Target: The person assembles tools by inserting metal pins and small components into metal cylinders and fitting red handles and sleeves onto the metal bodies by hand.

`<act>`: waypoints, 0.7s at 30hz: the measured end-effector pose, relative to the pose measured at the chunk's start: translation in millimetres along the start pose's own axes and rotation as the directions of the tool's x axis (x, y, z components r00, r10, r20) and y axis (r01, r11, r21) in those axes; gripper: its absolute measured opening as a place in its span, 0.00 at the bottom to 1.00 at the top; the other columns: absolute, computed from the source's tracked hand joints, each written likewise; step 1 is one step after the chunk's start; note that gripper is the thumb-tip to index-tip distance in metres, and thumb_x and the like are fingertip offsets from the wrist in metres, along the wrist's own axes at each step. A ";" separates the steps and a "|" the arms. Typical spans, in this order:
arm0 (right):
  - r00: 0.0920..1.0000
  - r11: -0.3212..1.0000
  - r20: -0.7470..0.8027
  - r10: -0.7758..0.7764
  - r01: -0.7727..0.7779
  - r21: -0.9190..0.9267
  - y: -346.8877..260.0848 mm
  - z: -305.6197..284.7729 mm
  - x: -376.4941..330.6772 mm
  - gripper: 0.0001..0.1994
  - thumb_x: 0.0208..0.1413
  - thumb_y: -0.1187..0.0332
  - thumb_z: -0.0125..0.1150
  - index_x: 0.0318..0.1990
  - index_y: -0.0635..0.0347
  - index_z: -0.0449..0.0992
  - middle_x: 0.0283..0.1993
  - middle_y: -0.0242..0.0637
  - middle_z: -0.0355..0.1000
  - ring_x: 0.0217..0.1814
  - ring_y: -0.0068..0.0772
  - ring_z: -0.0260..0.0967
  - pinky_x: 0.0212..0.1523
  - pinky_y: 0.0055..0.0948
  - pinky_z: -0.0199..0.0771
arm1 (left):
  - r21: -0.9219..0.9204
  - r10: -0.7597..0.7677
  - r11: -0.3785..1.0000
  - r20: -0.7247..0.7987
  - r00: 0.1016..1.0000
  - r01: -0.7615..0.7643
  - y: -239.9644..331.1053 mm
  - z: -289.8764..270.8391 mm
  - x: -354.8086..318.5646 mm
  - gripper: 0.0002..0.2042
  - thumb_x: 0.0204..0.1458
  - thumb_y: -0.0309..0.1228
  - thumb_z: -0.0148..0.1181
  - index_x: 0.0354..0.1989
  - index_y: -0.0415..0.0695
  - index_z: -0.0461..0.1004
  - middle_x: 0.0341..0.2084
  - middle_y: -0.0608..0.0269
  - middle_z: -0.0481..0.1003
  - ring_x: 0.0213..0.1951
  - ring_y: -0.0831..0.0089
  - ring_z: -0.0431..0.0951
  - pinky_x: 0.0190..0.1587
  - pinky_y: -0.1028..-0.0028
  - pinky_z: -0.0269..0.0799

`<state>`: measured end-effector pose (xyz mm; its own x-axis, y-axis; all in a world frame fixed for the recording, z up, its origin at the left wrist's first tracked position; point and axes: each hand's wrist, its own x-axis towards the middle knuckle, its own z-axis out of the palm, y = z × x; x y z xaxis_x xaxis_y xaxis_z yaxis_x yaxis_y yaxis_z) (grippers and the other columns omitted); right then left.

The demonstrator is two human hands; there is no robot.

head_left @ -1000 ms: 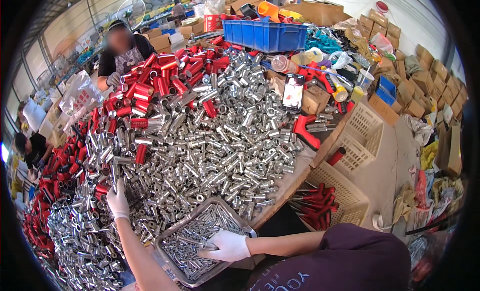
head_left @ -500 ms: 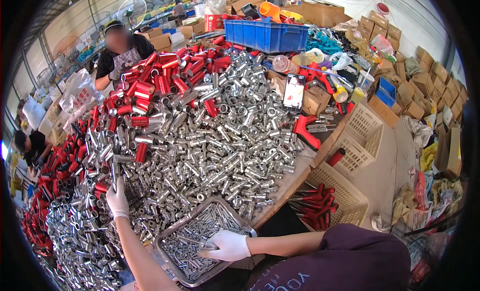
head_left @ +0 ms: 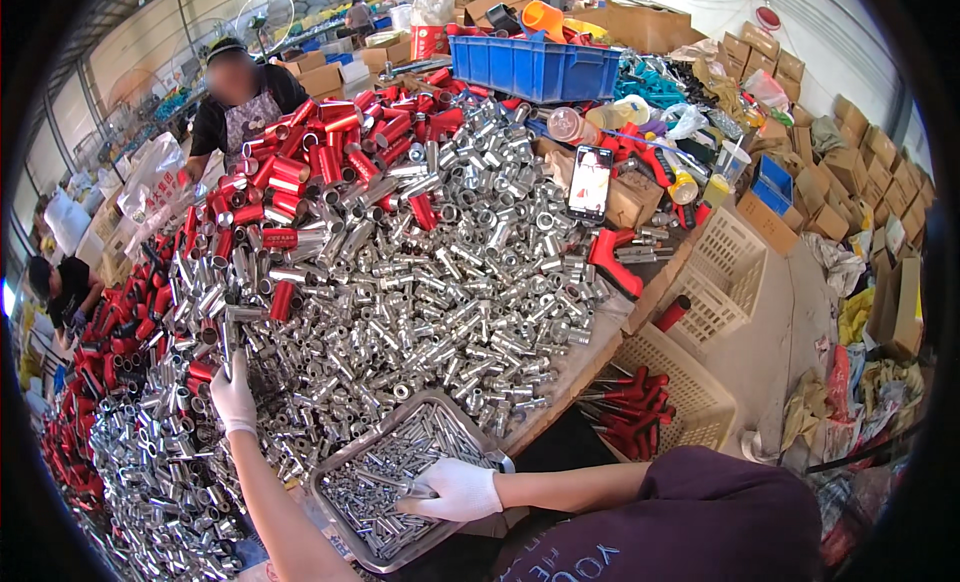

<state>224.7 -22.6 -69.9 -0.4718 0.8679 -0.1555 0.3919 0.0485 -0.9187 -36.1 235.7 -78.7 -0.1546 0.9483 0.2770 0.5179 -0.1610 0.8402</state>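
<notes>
A long silver tube (head_left: 229, 340) stands upright out of the heap of metal sleeves (head_left: 420, 282), gripped low by the gloved left hand (head_left: 234, 397); the gloved right hand (head_left: 455, 490) rests on the small parts in the steel tray (head_left: 345, 527), fingers pinched on a thin pin, as far as I can tell. This looks like mid-assembly, and the next move would call for bringing pin and tube end together squarely. Red sleeves (head_left: 330, 152) lie beyond.

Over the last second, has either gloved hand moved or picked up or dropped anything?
Nothing visibly changed. The left hand stays raised at the heap of silver tubes, fingers around one upright tube. The right hand stays in the metal tray, pinching a small silver part.
</notes>
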 end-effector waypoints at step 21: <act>0.996 0.996 0.032 0.079 -0.081 0.044 4.2 5.2 1.0 0.28 0.60 0.43 0.51 0.28 0.65 0.75 0.21 0.53 0.69 0.26 0.54 0.70 0.31 0.42 0.69 | 0.047 -0.059 0.997 -0.039 0.997 0.061 -9.3 -3.3 3.9 0.29 0.59 0.54 0.50 0.29 0.34 0.78 0.19 0.54 0.74 0.25 0.67 0.70 0.35 0.65 0.65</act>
<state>221.7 -24.1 -75.8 -0.4641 0.8529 -0.2393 0.3937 -0.0435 -0.9182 -44.3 240.0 -83.9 -0.2177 0.9447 0.2452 0.5469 -0.0900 0.8324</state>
